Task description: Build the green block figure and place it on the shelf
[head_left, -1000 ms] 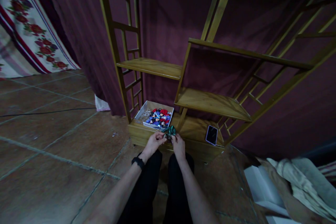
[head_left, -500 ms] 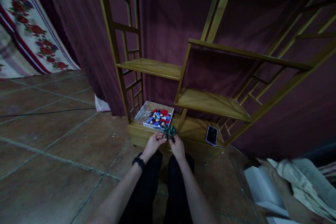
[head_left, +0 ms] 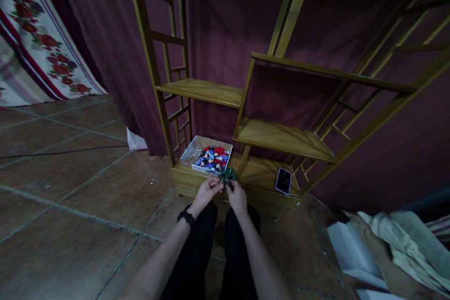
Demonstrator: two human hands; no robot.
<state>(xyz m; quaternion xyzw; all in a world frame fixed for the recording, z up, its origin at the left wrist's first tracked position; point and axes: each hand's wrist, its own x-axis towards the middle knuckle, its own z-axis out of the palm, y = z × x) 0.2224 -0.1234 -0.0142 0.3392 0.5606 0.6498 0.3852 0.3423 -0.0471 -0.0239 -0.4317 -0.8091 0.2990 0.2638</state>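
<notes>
A small dark green bow-like ornament (head_left: 227,176) is pinched between my left hand (head_left: 207,191) and my right hand (head_left: 237,197), just above the front edge of the wooden shelf unit's bottom board (head_left: 260,176). Both hands have their fingers closed on it. Behind the hands lies a white box (head_left: 191,150) filled with several small red, blue and dark ornaments. A black band sits on my left wrist. My knees in black trousers are under the hands.
A black phone (head_left: 283,180) lies on the bottom board to the right. Wooden shelves (head_left: 281,138) rise against a maroon curtain. Tiled floor spreads to the left, with a flowered cloth at far left. A white box and beige fabric (head_left: 393,243) lie at lower right.
The green ornament and my fingers have shifted slightly between frames, the right hand moving a little left toward the left hand. Everything else stays put.
</notes>
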